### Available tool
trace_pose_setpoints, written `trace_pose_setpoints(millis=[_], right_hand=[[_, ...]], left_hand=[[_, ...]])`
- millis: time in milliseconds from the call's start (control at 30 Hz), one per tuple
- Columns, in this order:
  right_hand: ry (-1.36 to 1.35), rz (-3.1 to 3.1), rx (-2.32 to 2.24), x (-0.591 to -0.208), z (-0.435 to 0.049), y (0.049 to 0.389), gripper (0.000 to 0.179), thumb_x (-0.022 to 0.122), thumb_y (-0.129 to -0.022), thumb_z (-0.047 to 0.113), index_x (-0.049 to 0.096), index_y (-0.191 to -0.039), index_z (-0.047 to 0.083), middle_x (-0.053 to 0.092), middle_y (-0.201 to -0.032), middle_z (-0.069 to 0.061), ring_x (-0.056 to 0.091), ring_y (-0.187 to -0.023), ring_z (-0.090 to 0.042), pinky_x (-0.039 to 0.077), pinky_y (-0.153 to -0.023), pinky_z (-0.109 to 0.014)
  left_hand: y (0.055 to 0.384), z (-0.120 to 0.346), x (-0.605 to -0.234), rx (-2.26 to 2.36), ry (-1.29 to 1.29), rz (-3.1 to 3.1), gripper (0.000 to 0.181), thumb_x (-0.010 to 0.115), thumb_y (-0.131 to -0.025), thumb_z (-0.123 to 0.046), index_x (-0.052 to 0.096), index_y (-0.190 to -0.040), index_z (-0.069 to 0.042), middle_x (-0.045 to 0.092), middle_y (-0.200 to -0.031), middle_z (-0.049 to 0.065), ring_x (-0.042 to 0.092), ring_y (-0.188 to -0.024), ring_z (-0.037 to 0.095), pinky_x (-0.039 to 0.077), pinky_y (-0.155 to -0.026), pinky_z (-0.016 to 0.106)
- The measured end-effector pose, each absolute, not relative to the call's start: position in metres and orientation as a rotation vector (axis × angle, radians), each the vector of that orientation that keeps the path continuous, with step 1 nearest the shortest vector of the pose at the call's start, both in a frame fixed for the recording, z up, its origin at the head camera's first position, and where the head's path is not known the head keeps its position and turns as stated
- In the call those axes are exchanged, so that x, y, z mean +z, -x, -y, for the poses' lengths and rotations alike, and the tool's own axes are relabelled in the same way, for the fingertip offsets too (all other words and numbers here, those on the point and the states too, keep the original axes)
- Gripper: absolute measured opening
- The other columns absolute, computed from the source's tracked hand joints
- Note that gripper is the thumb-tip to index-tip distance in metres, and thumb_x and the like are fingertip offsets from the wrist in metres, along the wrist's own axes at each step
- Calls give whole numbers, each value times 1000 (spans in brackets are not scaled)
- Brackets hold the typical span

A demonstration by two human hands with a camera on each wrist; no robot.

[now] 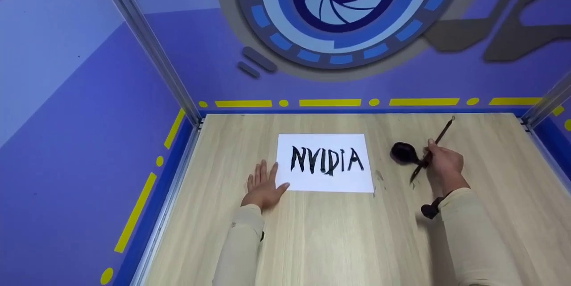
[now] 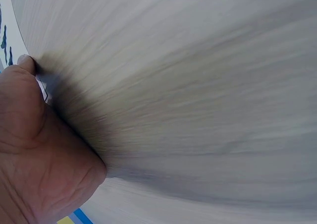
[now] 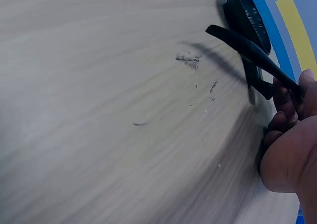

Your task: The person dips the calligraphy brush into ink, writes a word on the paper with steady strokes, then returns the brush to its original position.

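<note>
A white sheet of paper [image 1: 328, 184] lies on the table with "NVIDIA" painted across it in black. My left hand [image 1: 263, 191] rests at the sheet's left edge, fingers spread, its thumb over the lower left corner. To the right of the paper, my right hand [image 1: 446, 164] pinches a dark ink brush [image 1: 442, 135], its looped end up and away. The black brush tip [image 3: 214, 30] points down toward the table in the right wrist view. A black spoon-shaped ink dish [image 1: 403, 153] lies just left of that hand; the brush crosses over its handle in the head view.
Small black ink smudges [image 3: 188, 60] mark the wooden tabletop [image 1: 312, 241] between the paper and the dish. A blue printed panel [image 1: 187, 49] stands along the back, another at the left, joined by a metal post [image 1: 154, 49]. A dark device sits at the right wrist.
</note>
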State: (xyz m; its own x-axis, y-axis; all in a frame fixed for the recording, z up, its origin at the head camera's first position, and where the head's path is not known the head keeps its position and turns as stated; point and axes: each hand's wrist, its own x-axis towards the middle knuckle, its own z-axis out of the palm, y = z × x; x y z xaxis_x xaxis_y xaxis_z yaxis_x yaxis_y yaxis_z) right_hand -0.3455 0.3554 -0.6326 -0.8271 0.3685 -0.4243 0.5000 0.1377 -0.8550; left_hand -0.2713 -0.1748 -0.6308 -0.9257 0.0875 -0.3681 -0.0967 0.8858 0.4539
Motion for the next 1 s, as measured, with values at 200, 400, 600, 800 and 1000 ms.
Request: trace_pose_setpoints(millis=[200, 400, 600, 800, 1000], right_hand=[[-915, -2232, -1813, -634, -355, 345, 47, 60, -102, 63, 84, -109, 22, 72, -74, 24, 64, -85, 1, 48, -83, -19], [-901, -2354, -1608, -631, -353, 353, 67, 56, -100, 71, 77, -133, 17, 63, -71, 30, 56, -91, 2, 45, -93, -23], [-899, -2385, -1555, -629, -350, 358, 63, 54, -102, 68, 79, -127, 16, 65, -68, 28, 59, -87, -1, 45, -95, -26], [-853, -2467, -1441, -625, -346, 356, 59, 50, -104, 67, 79, -105, 15, 63, -73, 19, 57, -91, -14, 46, -88, -33], [-756, -2544, -1297, -623, -346, 358, 66, 42, -107, 65, 77, -106, 9, 71, -98, -3, 60, -106, -29, 50, -91, -40]], left_hand=[[271, 176, -629, 671, 1, -2644, 80, 46, -111, -55, 6, -174, -25, -17, -181, 15, -18, -169, 36, -9, -136, 60], [276, 179, -639, 734, 1, -2654, 83, 46, -109, -60, 7, -174, -26, -18, -181, 15, -19, -169, 36, -11, -135, 61], [276, 179, -637, 707, 0, -2650, 83, 48, -109, -58, 8, -174, -25, -17, -181, 15, -18, -169, 37, -10, -135, 62], [277, 179, -639, 695, -4, -2668, 83, 47, -109, -60, 9, -174, -25, -17, -181, 15, -18, -169, 38, -10, -135, 63], [273, 177, -630, 677, 8, -2650, 80, 45, -111, -55, 8, -174, -23, -17, -181, 15, -17, -169, 36, -8, -136, 60]])
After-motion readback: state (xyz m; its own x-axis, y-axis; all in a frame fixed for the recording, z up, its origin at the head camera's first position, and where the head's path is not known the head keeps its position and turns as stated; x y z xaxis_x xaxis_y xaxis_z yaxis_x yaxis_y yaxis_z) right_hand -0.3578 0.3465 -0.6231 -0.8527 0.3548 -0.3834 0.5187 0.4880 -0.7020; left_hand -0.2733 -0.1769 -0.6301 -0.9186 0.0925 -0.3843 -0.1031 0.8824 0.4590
